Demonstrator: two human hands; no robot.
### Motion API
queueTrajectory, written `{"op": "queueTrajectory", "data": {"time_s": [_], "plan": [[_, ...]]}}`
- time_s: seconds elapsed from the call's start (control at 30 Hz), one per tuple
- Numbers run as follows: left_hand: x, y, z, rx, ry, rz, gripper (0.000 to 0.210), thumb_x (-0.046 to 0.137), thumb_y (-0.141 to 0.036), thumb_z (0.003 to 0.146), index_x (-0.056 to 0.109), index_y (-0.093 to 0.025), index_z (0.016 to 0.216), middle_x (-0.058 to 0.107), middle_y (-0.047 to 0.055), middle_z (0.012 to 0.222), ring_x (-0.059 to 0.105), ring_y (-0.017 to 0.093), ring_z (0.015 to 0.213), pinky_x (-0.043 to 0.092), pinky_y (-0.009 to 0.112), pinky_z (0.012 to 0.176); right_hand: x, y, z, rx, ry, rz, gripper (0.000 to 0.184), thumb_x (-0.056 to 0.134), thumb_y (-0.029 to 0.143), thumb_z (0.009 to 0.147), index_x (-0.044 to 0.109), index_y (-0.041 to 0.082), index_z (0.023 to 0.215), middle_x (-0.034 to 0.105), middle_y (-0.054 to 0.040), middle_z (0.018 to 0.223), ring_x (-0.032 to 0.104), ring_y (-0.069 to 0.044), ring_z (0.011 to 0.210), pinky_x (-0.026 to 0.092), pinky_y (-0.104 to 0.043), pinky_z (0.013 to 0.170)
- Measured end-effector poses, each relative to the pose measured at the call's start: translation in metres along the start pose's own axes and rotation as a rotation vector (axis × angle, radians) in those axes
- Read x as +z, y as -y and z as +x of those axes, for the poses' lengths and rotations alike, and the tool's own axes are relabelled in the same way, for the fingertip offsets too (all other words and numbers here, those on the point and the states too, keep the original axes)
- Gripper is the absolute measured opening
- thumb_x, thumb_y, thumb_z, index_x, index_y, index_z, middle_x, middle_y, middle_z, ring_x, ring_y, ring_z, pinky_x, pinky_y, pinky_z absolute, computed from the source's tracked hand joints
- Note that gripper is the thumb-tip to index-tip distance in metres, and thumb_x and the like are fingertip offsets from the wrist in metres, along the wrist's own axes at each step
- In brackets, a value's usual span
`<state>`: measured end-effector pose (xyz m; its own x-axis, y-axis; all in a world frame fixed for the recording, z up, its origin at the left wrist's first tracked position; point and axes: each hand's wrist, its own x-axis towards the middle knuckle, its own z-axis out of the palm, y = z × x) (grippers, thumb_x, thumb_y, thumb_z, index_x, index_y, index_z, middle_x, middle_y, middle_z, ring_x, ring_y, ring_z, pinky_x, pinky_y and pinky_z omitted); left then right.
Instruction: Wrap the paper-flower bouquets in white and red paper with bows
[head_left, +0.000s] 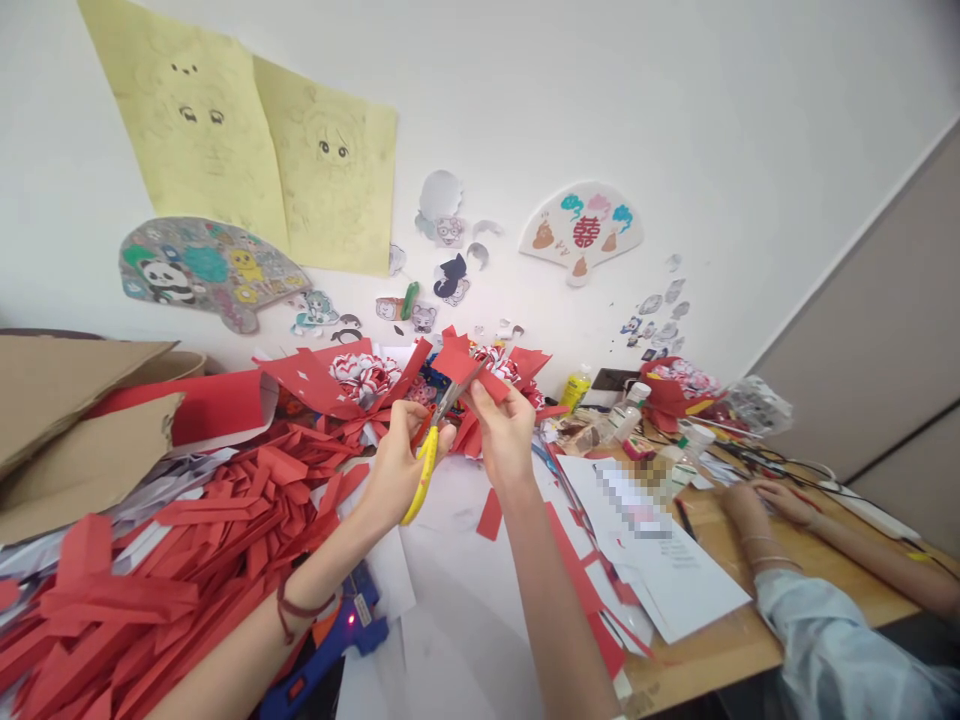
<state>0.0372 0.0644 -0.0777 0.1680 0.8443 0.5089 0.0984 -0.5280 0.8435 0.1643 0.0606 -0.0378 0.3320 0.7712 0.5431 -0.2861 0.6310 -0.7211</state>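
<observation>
My left hand (399, 465) is closed on yellow-handled scissors (427, 470), held up above the white sheet (457, 580) on the table. The blades point up and away from me and lie across a red paper piece (454, 358). My right hand (506, 440) pinches that red paper between thumb and fingers, just right of the blades. A small red strip (490, 514) lies on the white sheet below my right hand. Beneath my left forearm is a blue glue gun (364, 620) with a lit red light.
A heap of folded red strips (225, 530) covers the left side, beside cardboard (67, 410). Red-wrapped paper flowers (365, 375) stand along the wall. To the right are printed papers (675, 580), bottles (630, 410), cables (780, 465) and another person's hands (784, 500).
</observation>
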Motion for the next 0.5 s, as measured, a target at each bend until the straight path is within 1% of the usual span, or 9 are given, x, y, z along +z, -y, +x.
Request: {"op": "queueTrajectory", "data": {"time_s": [0.13, 0.2, 0.27, 0.33, 0.37, 0.43, 0.47, 0.5], "plan": [[-0.001, -0.003, 0.0, 0.007, 0.002, 0.02, 0.033, 0.061, -0.043, 0.087, 0.039, -0.023, 0.101, 0.057, -0.002, 0.084, 0.052, 0.012, 0.071, 0.039, 0.024, 0.066, -0.001, 0.002, -0.001, 0.018, -0.001, -0.012, 0.024, 0.076, 0.033, 0.077, 0.072, 0.018, 0.095, 0.073, -0.0058, 0.102, 0.067, -0.022, 0.098, 0.053, -0.037, 0.092], [-0.001, -0.004, 0.0, 0.005, -0.005, 0.039, 0.033, 0.062, -0.043, 0.086, 0.039, -0.023, 0.1, 0.056, -0.003, 0.082, 0.051, 0.012, 0.07, 0.039, 0.024, 0.066, -0.001, 0.004, -0.002, 0.038, -0.01, -0.023, 0.024, 0.077, 0.033, 0.076, 0.074, 0.018, 0.094, 0.074, -0.0054, 0.1, 0.068, -0.021, 0.093, 0.053, -0.036, 0.09], [-0.001, -0.004, 0.0, 0.0, -0.007, 0.034, 0.033, 0.061, -0.043, 0.086, 0.039, -0.023, 0.1, 0.056, -0.002, 0.083, 0.051, 0.012, 0.07, 0.039, 0.024, 0.066, -0.002, 0.005, -0.003, 0.062, -0.027, -0.065, 0.023, 0.077, 0.035, 0.076, 0.075, 0.018, 0.091, 0.074, -0.0042, 0.089, 0.068, -0.019, 0.082, 0.054, -0.034, 0.082], [-0.002, -0.004, 0.0, -0.003, -0.006, 0.018, 0.032, 0.061, -0.044, 0.087, 0.039, -0.023, 0.1, 0.057, -0.002, 0.085, 0.053, 0.013, 0.071, 0.04, 0.024, 0.066, -0.003, 0.006, -0.004, 0.072, -0.039, -0.137, 0.021, 0.076, 0.038, 0.077, 0.075, 0.017, 0.082, 0.071, -0.0017, 0.073, 0.064, -0.016, 0.068, 0.053, -0.031, 0.072], [-0.003, -0.004, 0.001, -0.005, -0.007, 0.016, 0.033, 0.06, -0.044, 0.087, 0.039, -0.023, 0.1, 0.058, -0.001, 0.085, 0.054, 0.013, 0.072, 0.04, 0.024, 0.066, -0.004, 0.008, -0.004, 0.072, -0.031, -0.175, 0.023, 0.075, 0.04, 0.078, 0.073, 0.017, 0.075, 0.068, -0.0005, 0.066, 0.062, -0.015, 0.064, 0.052, -0.029, 0.069], [-0.004, -0.004, 0.002, -0.009, -0.018, 0.023, 0.033, 0.06, -0.045, 0.087, 0.039, -0.023, 0.1, 0.057, -0.001, 0.084, 0.054, 0.013, 0.072, 0.039, 0.024, 0.065, -0.006, 0.011, -0.003, 0.066, 0.019, -0.231, 0.029, 0.072, 0.041, 0.081, 0.069, 0.017, 0.065, 0.064, 0.0, 0.061, 0.06, -0.013, 0.062, 0.05, -0.027, 0.068], [-0.005, -0.003, 0.002, -0.01, -0.023, 0.024, 0.034, 0.061, -0.045, 0.087, 0.039, -0.023, 0.1, 0.057, -0.001, 0.083, 0.054, 0.013, 0.071, 0.039, 0.024, 0.064, -0.007, 0.012, -0.003, 0.069, 0.056, -0.242, 0.03, 0.071, 0.041, 0.082, 0.069, 0.017, 0.065, 0.064, -0.0004, 0.061, 0.061, -0.013, 0.062, 0.05, -0.026, 0.068], [-0.005, -0.003, 0.002, -0.01, -0.028, 0.023, 0.034, 0.061, -0.045, 0.086, 0.039, -0.023, 0.1, 0.056, -0.002, 0.083, 0.054, 0.013, 0.071, 0.039, 0.024, 0.064, -0.008, 0.014, -0.002, 0.077, 0.087, -0.239, 0.027, 0.071, 0.04, 0.082, 0.07, 0.017, 0.069, 0.066, -0.001, 0.063, 0.062, -0.013, 0.062, 0.051, -0.026, 0.068]]}}
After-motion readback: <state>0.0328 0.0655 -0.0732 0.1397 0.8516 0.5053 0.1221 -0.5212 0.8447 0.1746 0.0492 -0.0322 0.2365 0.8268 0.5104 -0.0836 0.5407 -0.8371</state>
